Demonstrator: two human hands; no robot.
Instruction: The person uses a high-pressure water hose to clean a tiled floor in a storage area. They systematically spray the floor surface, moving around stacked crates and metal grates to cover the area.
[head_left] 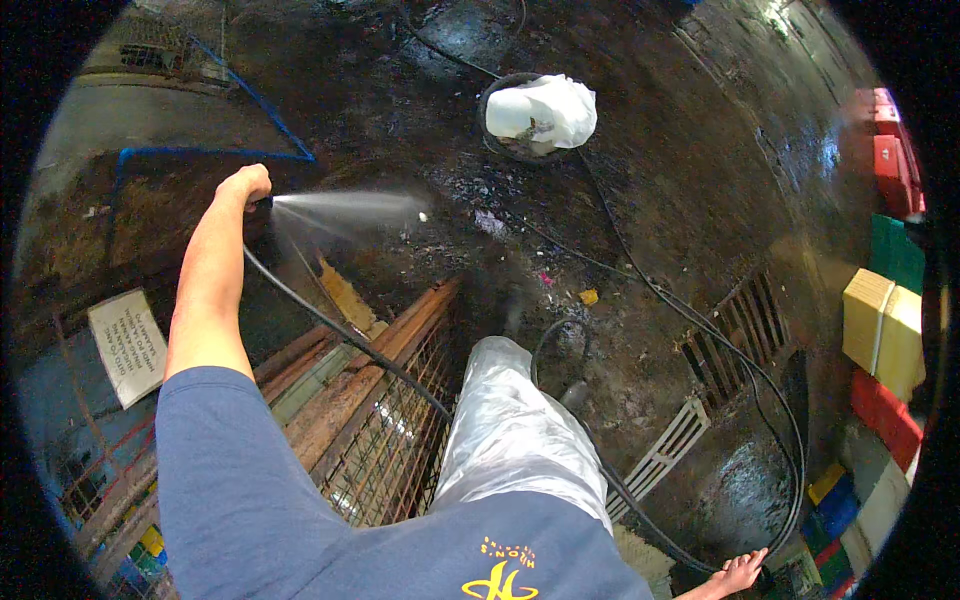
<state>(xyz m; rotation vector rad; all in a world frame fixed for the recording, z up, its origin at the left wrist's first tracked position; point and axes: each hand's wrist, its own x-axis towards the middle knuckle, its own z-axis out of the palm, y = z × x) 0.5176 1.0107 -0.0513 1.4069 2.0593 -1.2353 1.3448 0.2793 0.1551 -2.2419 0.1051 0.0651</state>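
Left grip [247,184] clamped round black spray nozzle [265,203], out over dark wet floor [690,200], white fan of water blasting right. Imo: aim low, overlap sweeps, push loose scraps [589,297] toward slotted grate [735,330]. Hose [385,362]: slim, black, smooth, slack curve from nozzle to leg, loose loops further right, where right grip [740,573] looks closed round bend.

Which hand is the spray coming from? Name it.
The left hand: white spray shoots from the hose it grips. The right hand holds looped hose, with no spray there.
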